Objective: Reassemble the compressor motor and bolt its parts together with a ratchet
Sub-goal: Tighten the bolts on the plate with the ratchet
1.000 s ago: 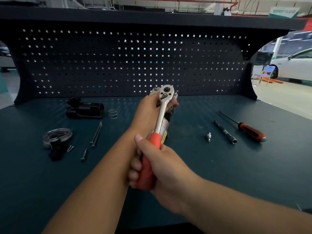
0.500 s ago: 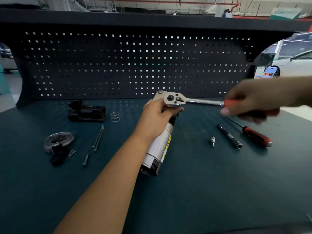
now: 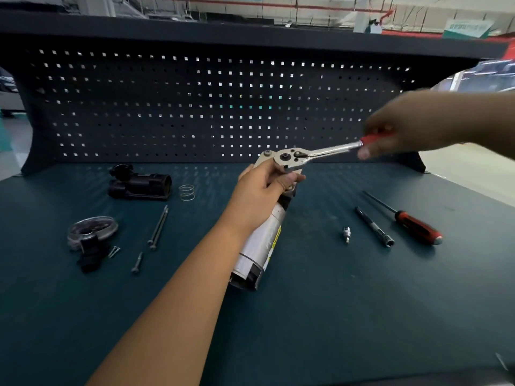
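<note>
above the surface, the left hand grips the motor near its top, holding it tilted, lower end close to the surface. the ratchet head sits on the motor's top end; the blurred right hand seems to curl its fingers round the red handle.

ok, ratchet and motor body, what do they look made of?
Ratchet: polished, likely chromed steel head and shank, mirror glare; red grip looks plastic or rubber, blurred. Motor body: dull silver metal, soft sheen, yellow label.
</note>
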The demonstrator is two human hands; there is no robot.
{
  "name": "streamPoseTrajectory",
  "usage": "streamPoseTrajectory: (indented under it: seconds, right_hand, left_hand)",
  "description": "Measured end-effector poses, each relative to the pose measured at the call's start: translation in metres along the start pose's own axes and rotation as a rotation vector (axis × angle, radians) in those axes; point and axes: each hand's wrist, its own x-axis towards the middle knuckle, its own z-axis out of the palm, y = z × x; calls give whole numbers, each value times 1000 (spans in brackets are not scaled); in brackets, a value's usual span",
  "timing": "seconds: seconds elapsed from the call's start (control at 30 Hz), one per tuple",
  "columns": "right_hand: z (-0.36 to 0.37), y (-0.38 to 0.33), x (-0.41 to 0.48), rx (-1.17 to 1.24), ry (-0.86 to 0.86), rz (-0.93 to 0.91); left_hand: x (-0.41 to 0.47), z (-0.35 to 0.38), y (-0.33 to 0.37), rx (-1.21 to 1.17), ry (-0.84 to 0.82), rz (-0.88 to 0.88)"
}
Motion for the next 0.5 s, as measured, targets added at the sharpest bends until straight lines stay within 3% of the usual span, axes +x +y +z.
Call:
streamPoseTrajectory:
  seconds: [0.3,0.5]
  right_hand:
    - [54,-94,-62,1063,-141,269]
    - [67,-173,-60,1523,-52,418]
  left_hand:
    - [2,-6,-8,-39,27,-1]
    - [6,2,-8,-11,119,-47]
